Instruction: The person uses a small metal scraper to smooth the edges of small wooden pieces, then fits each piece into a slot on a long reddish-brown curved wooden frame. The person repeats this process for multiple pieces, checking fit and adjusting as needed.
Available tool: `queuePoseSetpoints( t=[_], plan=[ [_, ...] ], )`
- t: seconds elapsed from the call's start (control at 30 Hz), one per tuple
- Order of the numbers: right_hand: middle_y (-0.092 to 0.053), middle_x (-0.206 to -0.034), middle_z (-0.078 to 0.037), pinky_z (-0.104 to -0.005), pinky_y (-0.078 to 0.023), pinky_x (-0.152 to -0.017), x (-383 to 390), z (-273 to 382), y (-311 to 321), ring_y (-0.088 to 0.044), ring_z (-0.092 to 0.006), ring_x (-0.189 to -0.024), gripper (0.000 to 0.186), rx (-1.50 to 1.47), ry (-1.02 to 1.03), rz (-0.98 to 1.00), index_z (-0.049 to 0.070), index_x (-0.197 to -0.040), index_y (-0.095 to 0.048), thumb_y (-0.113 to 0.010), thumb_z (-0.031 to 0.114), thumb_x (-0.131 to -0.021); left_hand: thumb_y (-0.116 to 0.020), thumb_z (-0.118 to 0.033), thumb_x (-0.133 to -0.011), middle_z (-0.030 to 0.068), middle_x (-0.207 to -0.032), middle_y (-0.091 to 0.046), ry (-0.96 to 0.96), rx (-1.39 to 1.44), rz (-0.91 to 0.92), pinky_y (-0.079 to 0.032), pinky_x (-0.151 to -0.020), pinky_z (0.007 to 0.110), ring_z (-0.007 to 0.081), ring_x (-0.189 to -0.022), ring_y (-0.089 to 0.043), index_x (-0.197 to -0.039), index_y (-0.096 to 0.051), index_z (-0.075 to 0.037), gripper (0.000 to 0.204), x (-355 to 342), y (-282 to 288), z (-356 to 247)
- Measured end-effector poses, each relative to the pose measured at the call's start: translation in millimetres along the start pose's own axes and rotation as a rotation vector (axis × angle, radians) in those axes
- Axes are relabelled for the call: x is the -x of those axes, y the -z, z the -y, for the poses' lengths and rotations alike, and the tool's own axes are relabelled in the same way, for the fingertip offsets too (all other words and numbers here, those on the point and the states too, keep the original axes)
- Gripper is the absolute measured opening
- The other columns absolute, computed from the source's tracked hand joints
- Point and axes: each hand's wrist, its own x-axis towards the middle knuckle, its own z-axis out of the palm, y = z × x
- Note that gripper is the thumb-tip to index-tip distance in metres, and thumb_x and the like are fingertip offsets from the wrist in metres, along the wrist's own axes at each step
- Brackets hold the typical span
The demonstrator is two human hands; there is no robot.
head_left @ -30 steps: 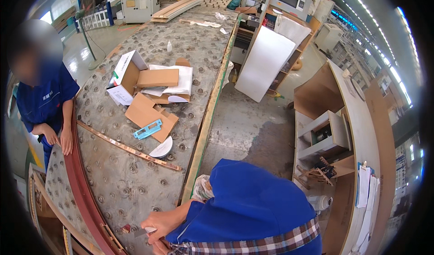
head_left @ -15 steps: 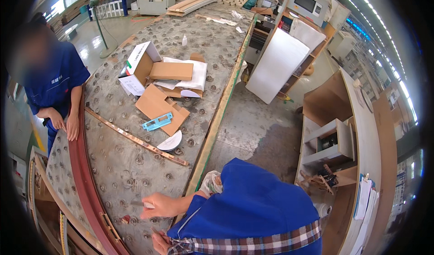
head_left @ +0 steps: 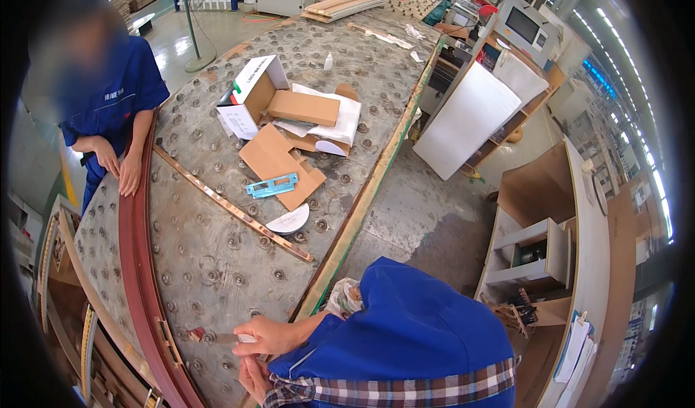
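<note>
My right hand is closed round the pale handle of a thin flat-bladed tool, its blade reaching left over the table. Just below, my left hand is curled by the plaid cloth; what it holds, if anything, cannot be made out. Left of the blade lies a small reddish scrap. Further left runs a long, curved maroon frame piece with a slot near its lower end. A co-worker in blue stands at the left, both hands at the far part of this frame.
On the studded table lie a copper-coloured strip, cardboard pieces, a light-blue slotted plate, a white half-disc, an open box and a small bottle. Shelving stands at the right.
The view has shifted, so the table and box appear further right. My right hand has come closer to my left, and the blade now points at the reddish scrap.
</note>
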Motion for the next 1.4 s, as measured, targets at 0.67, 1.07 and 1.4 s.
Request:
queuePoseSetpoints(
  t=[0.67, 1.07, 1.4],
  plan=[
    [-0.056, -0.064, -0.006, -0.0276, -0.039, -0.052, 7, -1, 6, -0.05, -0.0091, -0.062, 0.029, -0.025, 0.032, 0.158, 0.0, -0.08, -0.057, -0.063, 0.028, -0.081, -0.052, -0.03, -0.091, -0.0025, -0.07, -0.049, -0.047, -0.012, -0.062, -0.032, -0.054, 0.02, 0.0057, -0.059, -0.041, -0.094, -0.054, -0.003, 0.027, -3, -1, 20],
    [-0.058, -0.064, -0.008, -0.0309, -0.04, -0.053, 7, -7, 3, -0.051, -0.012, -0.059, 0.025, -0.003, 0.057, 0.087, -0.001, -0.079, -0.056, -0.063, 0.023, -0.077, -0.058, -0.027, -0.088, 0.0061, -0.087, -0.059, 0.008, -0.062, -0.044, -0.042, -0.062, 0.024, 0.0115, -0.073, -0.051, -0.113, -0.058, -0.006, 0.033, 11, -10, -4],
    [-0.057, -0.068, 0.0, -0.0253, -0.037, -0.058, 4, -5, 2, -0.048, -0.0067, -0.065, 0.022, -0.124, 0.009, -0.053, 0.002, -0.079, -0.058, -0.067, 0.023, -0.08, -0.057, -0.024, -0.088, 0.0045, -0.076, -0.058, 0.024, -0.062, -0.095, -0.044, -0.06, 0.027, 0.0136, -0.068, -0.052, -0.092, -0.062, -0.001, 0.024, 22, 20, 22]
  ],
)
